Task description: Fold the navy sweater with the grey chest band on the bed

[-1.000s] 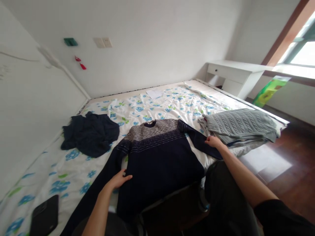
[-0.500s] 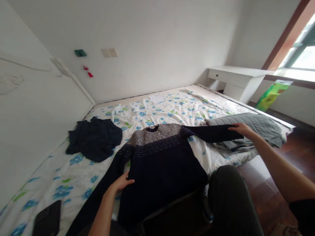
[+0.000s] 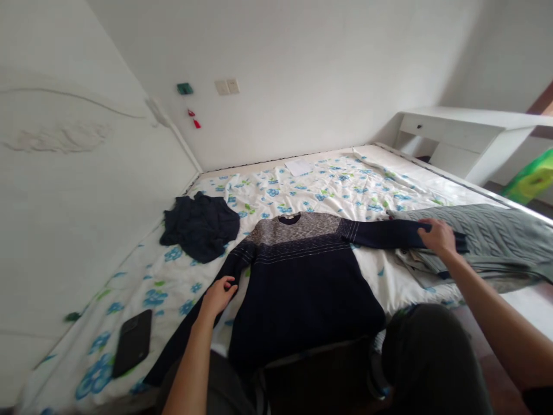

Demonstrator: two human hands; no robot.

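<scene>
A dark navy sweater (image 3: 302, 288) with a speckled grey yoke lies spread front up on the bed, its collar away from me. My left hand (image 3: 219, 295) is over the sleeve on the left, fingers loosely curled and thumb apart, holding nothing. The other sleeve stretches to the right, its cuff end over a folded grey cable-knit garment (image 3: 496, 230). On that sleeve, near the cuff, rests my right hand (image 3: 438, 236), fingers apart and not closed on the cloth.
A crumpled dark garment (image 3: 201, 226) lies at the left of the flowered sheet (image 3: 276, 193). Nearer me is a black phone (image 3: 133, 341). White paper (image 3: 298, 167) lies by the back wall. A white desk (image 3: 466, 135) stands at the back right.
My left hand has come off the sweater's side edge and moved up to the left sleeve. My right hand has let go of the cuff area and lies over it. The view has turned left.
</scene>
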